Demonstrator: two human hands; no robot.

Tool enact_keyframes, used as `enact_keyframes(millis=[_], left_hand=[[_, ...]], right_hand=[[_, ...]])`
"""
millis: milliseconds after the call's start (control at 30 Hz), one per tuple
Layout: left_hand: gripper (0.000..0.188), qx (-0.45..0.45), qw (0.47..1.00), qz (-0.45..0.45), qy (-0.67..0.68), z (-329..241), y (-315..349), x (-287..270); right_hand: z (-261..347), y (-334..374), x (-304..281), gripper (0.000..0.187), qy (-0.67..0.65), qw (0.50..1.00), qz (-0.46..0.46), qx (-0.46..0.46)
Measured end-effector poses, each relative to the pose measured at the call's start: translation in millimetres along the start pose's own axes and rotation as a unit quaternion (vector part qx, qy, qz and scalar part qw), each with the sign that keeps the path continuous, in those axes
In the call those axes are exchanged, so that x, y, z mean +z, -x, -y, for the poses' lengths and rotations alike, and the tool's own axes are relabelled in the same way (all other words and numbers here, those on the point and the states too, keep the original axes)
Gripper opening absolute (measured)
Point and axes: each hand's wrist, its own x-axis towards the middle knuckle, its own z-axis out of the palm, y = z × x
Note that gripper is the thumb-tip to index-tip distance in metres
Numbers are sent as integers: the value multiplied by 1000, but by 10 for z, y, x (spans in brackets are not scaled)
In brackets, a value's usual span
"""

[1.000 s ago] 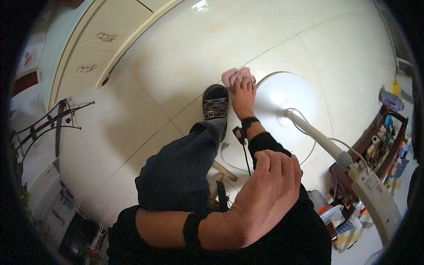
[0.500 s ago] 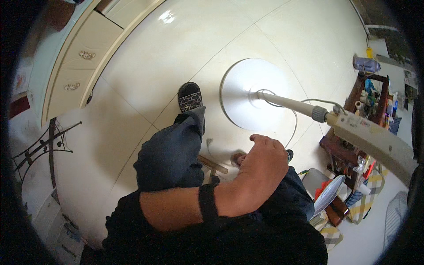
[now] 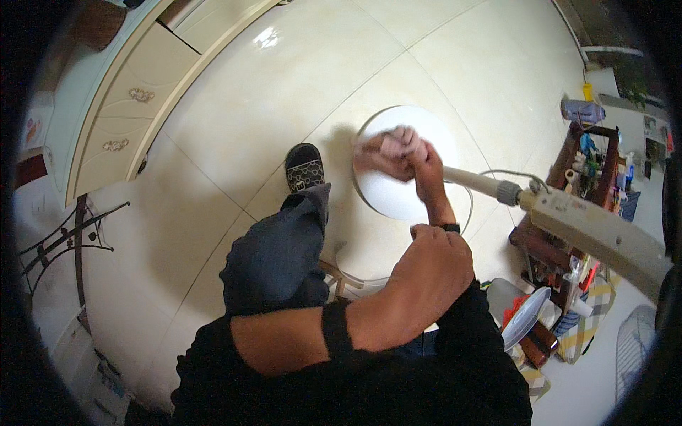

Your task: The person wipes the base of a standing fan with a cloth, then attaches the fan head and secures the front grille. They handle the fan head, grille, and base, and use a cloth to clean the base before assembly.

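My left forearm, with a black band on its wrist, crosses in front of my body. My left hand (image 3: 433, 257) lies bent over my right forearm, just below the black band (image 3: 452, 228) on that wrist; its fingers appear to wrap around the forearm and are partly hidden. My right hand (image 3: 405, 153) is raised over the round white base (image 3: 383, 202) of a floor stand. Motion smears its fingers, which look at least partly curled. Whether it holds anything does not show.
The stand's pole (image 3: 472, 180) slants right into a thick beige arm (image 3: 597, 231). Right of me are a dark wooden shelf (image 3: 522, 238) with bottles and a clear plastic lid (image 3: 526, 318). A cream drawer cabinet (image 3: 131, 117) stands left, near a black metal rack (image 3: 71, 231). My slippered foot (image 3: 304, 167) rests on the tiles.
My right hand has come up from low beside my left forearm to above the stand's base. The left hand has shifted slightly right and down.
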Motion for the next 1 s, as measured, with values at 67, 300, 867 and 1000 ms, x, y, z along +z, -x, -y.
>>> enact_keyframes(millis=[67, 300, 867, 1000], left_hand=[[19, -13, 1000, -15, 12, 134, 54, -64], [38, -62, 996, 45, 43, 547, 152, -312], [37, -50, 996, 29, -66, 330, 145, -199], [34, -78, 993, 80, -44, 225, 80, -166]], right_hand=[[-35, -579, 120, 44, -45, 997, -46, -41], [-736, -2054, 643, 74, 503, 863, -23, -43], [-2320, 1400, 340, 48, 656, 713, 234, -80], [-2495, 1934, -504, 48, 473, 837, 167, 218]])
